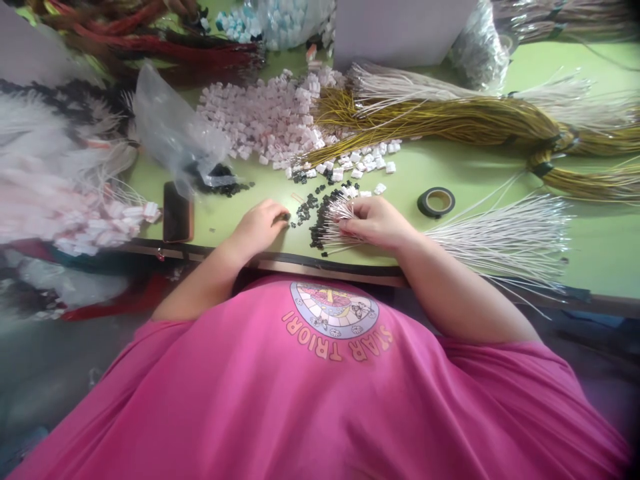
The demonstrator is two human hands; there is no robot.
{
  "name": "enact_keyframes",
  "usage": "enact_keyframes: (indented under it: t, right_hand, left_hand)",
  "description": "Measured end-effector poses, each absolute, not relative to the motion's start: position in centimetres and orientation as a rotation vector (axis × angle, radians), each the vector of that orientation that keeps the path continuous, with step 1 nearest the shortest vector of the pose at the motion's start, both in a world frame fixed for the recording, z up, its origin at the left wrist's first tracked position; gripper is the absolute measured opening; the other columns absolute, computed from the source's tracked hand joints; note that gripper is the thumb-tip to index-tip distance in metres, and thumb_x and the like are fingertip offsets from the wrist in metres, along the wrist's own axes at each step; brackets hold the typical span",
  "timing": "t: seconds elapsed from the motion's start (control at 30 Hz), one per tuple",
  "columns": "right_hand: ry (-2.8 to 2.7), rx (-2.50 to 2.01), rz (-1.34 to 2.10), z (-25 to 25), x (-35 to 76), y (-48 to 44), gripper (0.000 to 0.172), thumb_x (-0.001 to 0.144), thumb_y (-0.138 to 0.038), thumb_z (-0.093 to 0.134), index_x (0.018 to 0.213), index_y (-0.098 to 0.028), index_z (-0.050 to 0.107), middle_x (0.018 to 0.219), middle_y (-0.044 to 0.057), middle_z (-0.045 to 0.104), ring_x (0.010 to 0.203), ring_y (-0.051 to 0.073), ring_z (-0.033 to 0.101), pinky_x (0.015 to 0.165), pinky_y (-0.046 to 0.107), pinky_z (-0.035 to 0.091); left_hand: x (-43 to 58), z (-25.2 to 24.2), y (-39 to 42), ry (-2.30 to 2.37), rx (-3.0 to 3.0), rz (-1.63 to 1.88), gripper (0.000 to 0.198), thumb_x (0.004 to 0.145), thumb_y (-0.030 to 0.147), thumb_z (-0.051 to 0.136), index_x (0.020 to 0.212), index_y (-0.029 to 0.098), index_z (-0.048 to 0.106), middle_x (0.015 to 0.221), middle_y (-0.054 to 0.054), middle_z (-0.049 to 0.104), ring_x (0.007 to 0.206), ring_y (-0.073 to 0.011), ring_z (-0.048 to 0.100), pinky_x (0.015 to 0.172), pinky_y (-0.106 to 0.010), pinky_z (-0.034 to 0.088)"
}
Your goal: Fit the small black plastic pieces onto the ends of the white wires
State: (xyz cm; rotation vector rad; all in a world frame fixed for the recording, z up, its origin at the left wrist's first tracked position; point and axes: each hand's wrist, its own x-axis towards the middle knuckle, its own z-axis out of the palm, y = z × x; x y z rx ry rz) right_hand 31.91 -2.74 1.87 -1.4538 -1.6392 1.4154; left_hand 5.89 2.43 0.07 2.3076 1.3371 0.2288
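Left hand [257,228]: our fingers curl, tips at the small black plastic connectors [303,211]; we cannot tell the grip.
Right hand [379,223]: our fingers pinch the thin white wires [334,223], near the green table [450,167] edge.

A green table [480,180] is strewn with white plugs [270,120], yellow wires [450,120], white wires [500,240], black plugs [305,212], a tape roll [436,201], a phone [177,212] and a plastic bag [173,130].

Left hand [257,227] and right hand [377,223] lie knuckles-up, fingers [349,224] curled.
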Motion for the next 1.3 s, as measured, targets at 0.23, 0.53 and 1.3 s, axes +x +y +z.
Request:
enact_keyframes:
  t: [0.23,0.53,1.3]
  right_hand:
    - [-1.611,-1.472,1.47,1.8,31.9,-2.6,0.019,0.073,-0.032,0.055,0.067,-0.014,0.057,0.059,0.0,0.054,0.053,0.009,0.044,0.052,0.025,0.032]
    - [-1.702,-1.492,1.29,1.8,32.0,-2.4,0.009,0.066,-0.021,0.055,0.063,-0.017,0.047,0.059,-0.004,0.044,0.059,0.009,0.042,0.057,0.025,0.032]
    - [-1.821,-1.419,1.277,1.2,31.7,-2.5,0.014,0.066,-0.025,0.057,0.069,-0.012,0.062,0.056,-0.001,0.051,0.056,0.01,0.045,0.055,0.024,0.034]
  left_hand:
    - [6.9,-0.5,3.4,1.304,2.262,0.206,0.01,0.079,0.026,0.056,0.078,0.019,0.063,0.085,-0.004,0.059,0.079,-0.017,0.055,0.077,-0.032,0.044]
    - [8.6,1.5,1.7,1.26,2.087,0.463,0.01,0.077,0.028,0.06,0.077,0.018,0.06,0.074,-0.001,0.063,0.065,-0.0126,0.053,0.067,-0.027,0.043]
    - [12.5,0.2,-1.1,1.078,2.079,0.635,0.02,0.084,0.031,0.053,0.071,0.016,0.058,0.068,-0.001,0.058,0.063,-0.0113,0.052,0.062,-0.024,0.042]
